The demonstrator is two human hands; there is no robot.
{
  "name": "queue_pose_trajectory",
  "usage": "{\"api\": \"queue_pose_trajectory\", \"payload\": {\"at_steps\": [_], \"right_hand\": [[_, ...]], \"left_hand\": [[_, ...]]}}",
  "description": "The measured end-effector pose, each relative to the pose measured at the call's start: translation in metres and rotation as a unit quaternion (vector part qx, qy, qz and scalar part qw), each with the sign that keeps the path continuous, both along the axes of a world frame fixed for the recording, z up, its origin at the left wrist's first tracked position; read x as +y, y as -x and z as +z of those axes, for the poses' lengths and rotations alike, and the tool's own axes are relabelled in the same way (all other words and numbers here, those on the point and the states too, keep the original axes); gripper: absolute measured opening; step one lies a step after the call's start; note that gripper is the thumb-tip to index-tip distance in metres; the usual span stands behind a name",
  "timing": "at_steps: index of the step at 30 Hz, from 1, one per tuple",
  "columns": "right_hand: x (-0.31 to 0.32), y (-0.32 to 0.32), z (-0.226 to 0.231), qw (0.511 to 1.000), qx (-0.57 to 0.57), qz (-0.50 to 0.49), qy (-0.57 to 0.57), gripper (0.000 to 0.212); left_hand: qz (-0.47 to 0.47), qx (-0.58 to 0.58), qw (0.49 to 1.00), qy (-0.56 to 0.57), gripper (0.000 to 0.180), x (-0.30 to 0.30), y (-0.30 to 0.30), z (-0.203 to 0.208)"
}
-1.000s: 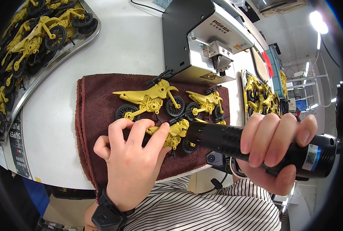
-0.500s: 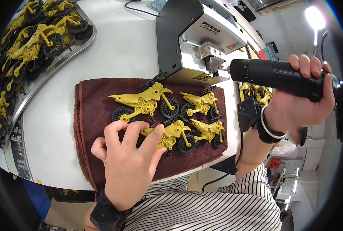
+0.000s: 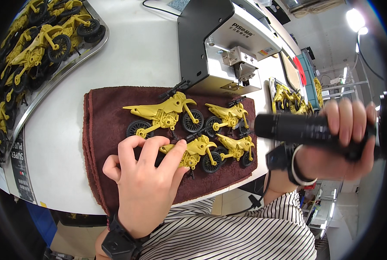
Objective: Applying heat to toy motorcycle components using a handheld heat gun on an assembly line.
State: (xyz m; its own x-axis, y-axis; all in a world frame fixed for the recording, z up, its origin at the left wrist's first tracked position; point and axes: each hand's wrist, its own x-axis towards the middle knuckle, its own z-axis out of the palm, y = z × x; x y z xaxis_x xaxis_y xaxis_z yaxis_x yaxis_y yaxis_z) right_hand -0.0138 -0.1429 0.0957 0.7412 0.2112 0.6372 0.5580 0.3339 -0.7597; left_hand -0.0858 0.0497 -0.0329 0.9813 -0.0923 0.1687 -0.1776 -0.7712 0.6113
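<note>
My left hand [image 3: 146,177] has its fingers curled over the near-left yellow toy motorcycle [image 3: 192,151], pressing it to a folded brown towel [image 3: 104,108]; its rear part is hidden under my fingers. In my right hand [image 3: 347,134] is a black electric screwdriver [image 3: 295,126], gripped around its barrel and smeared by motion. It is held in the air to the right of the towel, tip toward the left. A bigger-looking toy motorcycle [image 3: 161,113] lies behind my left fingers. Two more, a far-right toy motorcycle [image 3: 229,116] and a near-right toy motorcycle [image 3: 237,147], lie beside them.
A grey and black screw-feeding machine [image 3: 221,47] stands behind the towel. At the far left, a metal tray [image 3: 78,63] is heaped with yellow toy motorcycles. More yellow toys [image 3: 289,97] lie right of the machine. The white tabletop [image 3: 132,52] runs under everything.
My right hand has drawn the screwdriver away from the screw-feeding machine's outlet, down toward me. My left hand stays on the same toy motorcycle.
</note>
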Motion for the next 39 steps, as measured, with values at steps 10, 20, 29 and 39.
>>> {"api": "queue_pose_trajectory", "payload": {"at_steps": [10,20,29,39], "right_hand": [[0.009,0.041,-0.032,1.0,0.012,-0.019,0.022,0.033],[-0.006,-0.008,0.01,0.989,-0.126,-0.069,-0.043,0.02],[-0.008,-0.121,0.019,0.792,-0.4,-0.425,0.179,0.011],[-0.008,-0.045,0.031,0.996,-0.022,-0.084,0.015,0.021]], "left_hand": [[0.01,0.003,1.0,-0.013,0.039,0.001,-0.001,0.0],[-0.012,-0.011,1.0,-0.018,0.038,0.0,0.0,0.001],[0.006,-0.002,1.0,-0.007,0.039,0.001,0.0,0.002],[0.005,-0.005,1.0,-0.002,0.041,0.002,0.0,0.001]]}}
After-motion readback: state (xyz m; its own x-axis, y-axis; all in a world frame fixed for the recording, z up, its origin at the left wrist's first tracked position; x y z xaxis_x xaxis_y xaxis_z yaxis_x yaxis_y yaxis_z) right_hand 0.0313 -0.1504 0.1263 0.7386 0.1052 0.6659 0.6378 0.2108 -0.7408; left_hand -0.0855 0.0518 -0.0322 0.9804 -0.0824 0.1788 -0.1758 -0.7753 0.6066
